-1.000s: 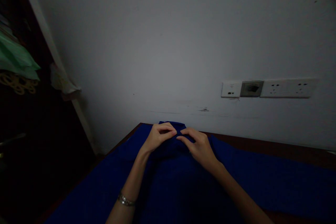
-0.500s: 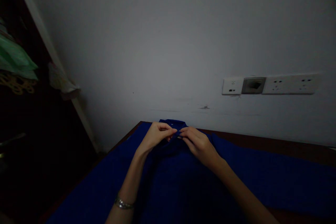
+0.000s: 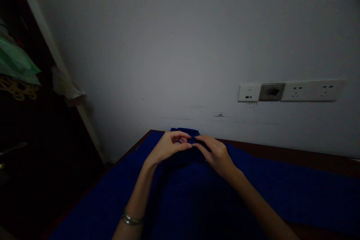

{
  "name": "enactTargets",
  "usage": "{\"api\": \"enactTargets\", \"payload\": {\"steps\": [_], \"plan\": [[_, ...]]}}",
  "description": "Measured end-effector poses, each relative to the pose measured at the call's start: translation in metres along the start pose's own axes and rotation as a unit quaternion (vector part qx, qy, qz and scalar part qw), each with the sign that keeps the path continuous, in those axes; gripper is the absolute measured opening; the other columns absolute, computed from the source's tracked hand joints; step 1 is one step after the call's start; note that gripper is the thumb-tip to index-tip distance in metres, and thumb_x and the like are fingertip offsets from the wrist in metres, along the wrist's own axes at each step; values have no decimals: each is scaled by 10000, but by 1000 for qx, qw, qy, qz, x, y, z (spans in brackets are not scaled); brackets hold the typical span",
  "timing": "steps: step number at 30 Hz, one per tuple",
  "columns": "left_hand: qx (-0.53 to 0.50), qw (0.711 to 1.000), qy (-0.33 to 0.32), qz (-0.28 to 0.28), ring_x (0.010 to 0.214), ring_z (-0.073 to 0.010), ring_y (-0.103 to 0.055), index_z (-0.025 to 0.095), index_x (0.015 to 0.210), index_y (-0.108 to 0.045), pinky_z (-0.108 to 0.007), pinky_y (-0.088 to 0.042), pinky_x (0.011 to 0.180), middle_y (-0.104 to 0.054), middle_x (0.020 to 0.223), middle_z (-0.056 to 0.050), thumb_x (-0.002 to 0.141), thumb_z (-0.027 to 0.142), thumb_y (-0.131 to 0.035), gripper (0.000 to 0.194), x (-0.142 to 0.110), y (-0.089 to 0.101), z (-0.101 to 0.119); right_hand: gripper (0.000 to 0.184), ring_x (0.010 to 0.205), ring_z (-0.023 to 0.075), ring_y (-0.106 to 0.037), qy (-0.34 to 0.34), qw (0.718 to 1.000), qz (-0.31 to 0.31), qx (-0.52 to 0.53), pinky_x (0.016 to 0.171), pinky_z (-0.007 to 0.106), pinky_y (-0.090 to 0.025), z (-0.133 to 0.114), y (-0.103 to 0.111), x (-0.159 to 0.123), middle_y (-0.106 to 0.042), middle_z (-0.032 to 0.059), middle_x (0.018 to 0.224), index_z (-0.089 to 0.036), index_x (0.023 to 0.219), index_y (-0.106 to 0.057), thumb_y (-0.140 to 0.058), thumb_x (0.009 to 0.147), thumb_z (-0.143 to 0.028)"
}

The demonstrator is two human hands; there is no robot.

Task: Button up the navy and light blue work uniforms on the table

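A dark blue collared shirt (image 3: 180, 195) lies spread over a dark wooden table, its collar (image 3: 185, 132) toward the wall and one sleeve (image 3: 295, 183) stretched out to the right. Just below the collar, my left hand (image 3: 170, 146) pinches the front edge of the cloth between thumb and fingers. Facing it, my right hand (image 3: 215, 153) grips the same small bit of collar front from the other side. The fingertips of both hands nearly meet. Any button between them is too dark and small to make out. A metal bracelet (image 3: 131, 219) circles my left wrist.
Behind the table (image 3: 270, 150) rises a pale wall (image 3: 168, 45) with a row of switches and sockets (image 3: 287, 92) at the right. To the left stands a dark door (image 3: 42, 146) with a handle (image 3: 12, 149). Green bags (image 3: 17, 60) hang on it.
My left thumb has shifted slightly down and right, and its fingers have parted from the thumb more. My right fingers have re-gripped a little. The shirt lies as before.
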State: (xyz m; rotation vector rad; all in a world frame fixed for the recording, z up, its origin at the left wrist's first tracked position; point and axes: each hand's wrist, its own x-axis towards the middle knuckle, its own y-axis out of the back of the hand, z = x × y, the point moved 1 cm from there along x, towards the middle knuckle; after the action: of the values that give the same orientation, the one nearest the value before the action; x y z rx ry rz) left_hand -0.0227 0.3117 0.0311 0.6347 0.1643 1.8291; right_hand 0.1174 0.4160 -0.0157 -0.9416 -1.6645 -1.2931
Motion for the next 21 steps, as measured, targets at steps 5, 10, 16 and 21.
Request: {"api": "enactTargets", "payload": {"steps": [5, 10, 16, 21], "plan": [[-3, 1000, 13, 27, 669, -124, -540, 130, 737, -681, -231, -399, 628, -631, 722, -39, 694, 306, -609, 195, 3, -3, -5, 196, 837, 164, -604, -32, 999, 8, 4, 762, 300, -510, -1, -1, 0, -628, 67, 902, -169, 1004, -533, -528, 819, -231], [-27, 997, 25, 66, 634, -108, -522, 126, 694, -668, -208, -381, 605, -626, 691, -20, 684, 239, -586, 139, 7, -6, -10, 152, 968, 178, -553, -1, 999, -25, -27, 846, 334, -475, -6, -1, 3, -577, 97, 1045, -164, 944, -576, -459, 848, -173], [-43, 995, 30, 87, 614, -98, -499, 125, 687, -667, -199, -354, 581, -615, 672, -12, 670, 236, -581, 142, 9, -9, -12, 155, 965, 200, -521, 11, 995, -18, -102, 810, 363, -481, -9, 1, 5, -521, 134, 1110, -139, 937, -586, -474, 834, -167], [-43, 997, 54, 46, 563, -94, -464, 108, 694, -685, -209, -315, 541, -594, 606, -16, 678, 391, -606, 294, 10, -14, -18, 156, 971, 210, -503, 48, 992, -13, -119, 803, 367, -475, -11, -2, 4, -536, 134, 1052, -134, 940, -586, -486, 820, -135]]}}
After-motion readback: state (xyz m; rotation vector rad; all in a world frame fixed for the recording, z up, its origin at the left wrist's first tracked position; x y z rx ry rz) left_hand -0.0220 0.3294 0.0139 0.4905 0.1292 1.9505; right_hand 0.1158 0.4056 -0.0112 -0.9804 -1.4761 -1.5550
